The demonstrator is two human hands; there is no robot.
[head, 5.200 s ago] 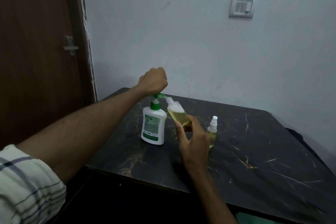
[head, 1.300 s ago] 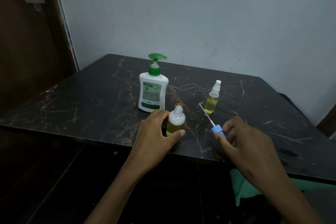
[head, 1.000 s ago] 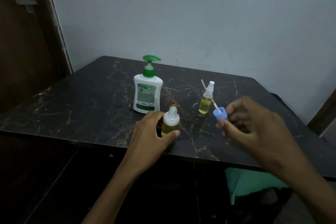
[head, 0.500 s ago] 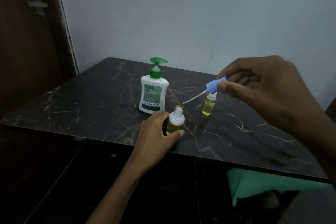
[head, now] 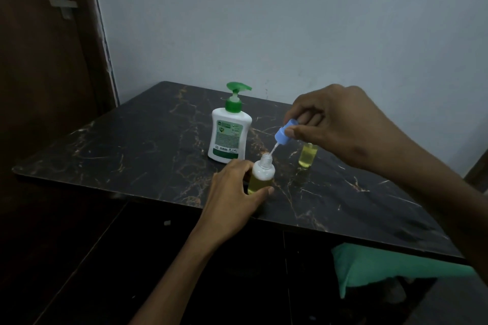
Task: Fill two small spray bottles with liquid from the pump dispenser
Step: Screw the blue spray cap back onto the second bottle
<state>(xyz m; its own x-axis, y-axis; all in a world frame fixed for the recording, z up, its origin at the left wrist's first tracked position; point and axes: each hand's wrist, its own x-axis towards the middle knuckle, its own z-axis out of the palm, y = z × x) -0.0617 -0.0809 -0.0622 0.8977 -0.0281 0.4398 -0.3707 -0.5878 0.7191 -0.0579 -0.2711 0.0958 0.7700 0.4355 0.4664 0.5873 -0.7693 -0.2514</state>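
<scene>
Capping step: the left hand [head: 232, 200] grips the filled bottle [head: 261, 176] upright on the desk [head: 132, 150]; the right hand [head: 335, 124] pinches the blue spray cap [head: 284, 134], tube entering the neck. Next, lower and screw.

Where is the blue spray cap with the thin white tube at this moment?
In the head view, the blue spray cap is pinched in the right hand, right of the white pump dispenser, its tube tip entering the open small bottle held by the left hand.
</scene>
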